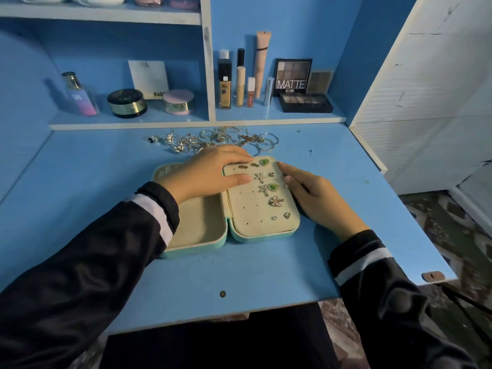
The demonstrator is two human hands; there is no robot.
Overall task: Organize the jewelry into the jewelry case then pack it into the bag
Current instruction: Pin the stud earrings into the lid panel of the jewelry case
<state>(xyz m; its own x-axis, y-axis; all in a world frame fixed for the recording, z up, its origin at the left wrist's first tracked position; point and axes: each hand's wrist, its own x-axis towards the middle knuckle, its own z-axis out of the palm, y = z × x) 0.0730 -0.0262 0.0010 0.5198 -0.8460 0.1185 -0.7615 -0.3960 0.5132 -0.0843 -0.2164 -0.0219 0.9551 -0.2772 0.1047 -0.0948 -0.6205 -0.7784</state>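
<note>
Case [197, 251] lies open, dead centre of the desk [239, 275], teal shell with its two cream halves side by side. On the half at 3 o'clock is the pin panel [247, 209], and earrings sit along its right side: a green stone [265, 162] at the top, a starfish [259, 177] just below, a winged piece [276, 201] lower down and small studs [287, 215] near the bottom. The left hand [210, 171] reaches in from 8 o'clock, fingers straight and flat, lying across the top of the left tray [199, 222] with the fingertips on the panel's upper left corner, holding nothing. The right hand [319, 198] comes in from 4 o'clock, palm down on the desk beside the case. Its forefinger and thumb are up against the panel's right rim, but whether they pinch it or just touch it, I can't tell. At 12 o'clock from the case a tangled pile [221, 139] of chains and hoops lies loose on the desk, with a dark ring [153, 139] at its left end and one small stud [310, 151] off at 2 o'clock. Behind, the shelf [186, 125] carries a perfume bottle [80, 95], jars, tubes and a palette [292, 75] marked MATTE.
</note>
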